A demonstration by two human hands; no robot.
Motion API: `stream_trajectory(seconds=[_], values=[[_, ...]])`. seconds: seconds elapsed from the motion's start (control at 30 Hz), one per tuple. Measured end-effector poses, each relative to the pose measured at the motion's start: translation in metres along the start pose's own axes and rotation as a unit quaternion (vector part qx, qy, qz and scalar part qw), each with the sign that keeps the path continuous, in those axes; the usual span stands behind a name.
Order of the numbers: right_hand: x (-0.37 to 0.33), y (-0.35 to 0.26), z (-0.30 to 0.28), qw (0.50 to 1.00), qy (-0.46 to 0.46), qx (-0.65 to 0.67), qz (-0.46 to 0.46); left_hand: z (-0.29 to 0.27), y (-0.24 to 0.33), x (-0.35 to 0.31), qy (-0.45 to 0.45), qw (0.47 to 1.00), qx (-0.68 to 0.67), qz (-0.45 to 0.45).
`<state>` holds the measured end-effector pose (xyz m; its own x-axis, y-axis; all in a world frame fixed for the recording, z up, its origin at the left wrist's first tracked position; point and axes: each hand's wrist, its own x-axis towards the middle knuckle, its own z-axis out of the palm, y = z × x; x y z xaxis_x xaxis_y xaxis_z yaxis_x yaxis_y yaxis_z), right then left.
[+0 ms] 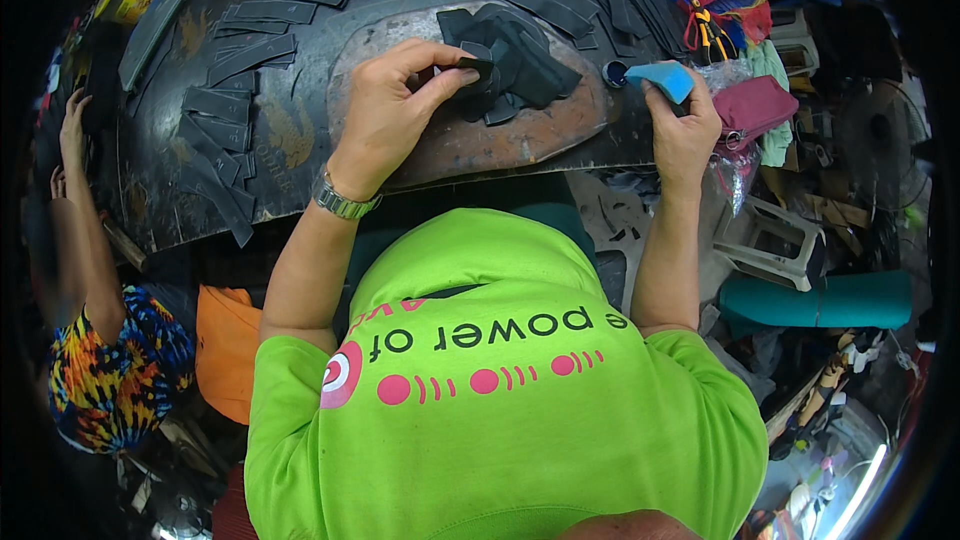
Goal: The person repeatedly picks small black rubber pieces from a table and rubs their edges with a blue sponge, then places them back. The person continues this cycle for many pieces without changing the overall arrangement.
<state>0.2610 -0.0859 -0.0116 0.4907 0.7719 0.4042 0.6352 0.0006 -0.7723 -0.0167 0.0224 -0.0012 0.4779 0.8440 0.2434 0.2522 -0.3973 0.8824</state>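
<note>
My left hand pinches a small black fabric piece between thumb and forefinger, above a worn oval board. Just beyond those fingertips, a heap of dark fabric pieces lies loosely on the board. Off to the right, the fingers of my right hand are closed on a blue sponge. Beside the sponge's left end sits a small dark round container, whose contents I cannot make out. A gap separates my two hands.
Rows of dark strips cover the dark table's left and far parts. Orange-and-black pliers and a maroon pouch lie at right. Below them stand a grey stool and a teal roll. A co-worker in a tie-dye shirt is at left.
</note>
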Motion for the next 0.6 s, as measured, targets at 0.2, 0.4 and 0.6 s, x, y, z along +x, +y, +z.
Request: stream_trajectory(seconds=[0.2,0.4,0.6], values=[[-0.003,0.002,0.004,1.000,0.003,-0.016,-0.010,0.002,-0.003,-0.001,0.016,1.000,0.007,0.017],[-0.001,0.002,0.004,0.999,-0.003,-0.030,-0.015,0.001,0.000,-0.001,0.008,1.000,-0.021,-0.010],[0.006,-0.012,0.004,0.963,0.034,0.250,0.093,0.004,0.010,-0.004,0.007,0.990,-0.118,-0.070]])
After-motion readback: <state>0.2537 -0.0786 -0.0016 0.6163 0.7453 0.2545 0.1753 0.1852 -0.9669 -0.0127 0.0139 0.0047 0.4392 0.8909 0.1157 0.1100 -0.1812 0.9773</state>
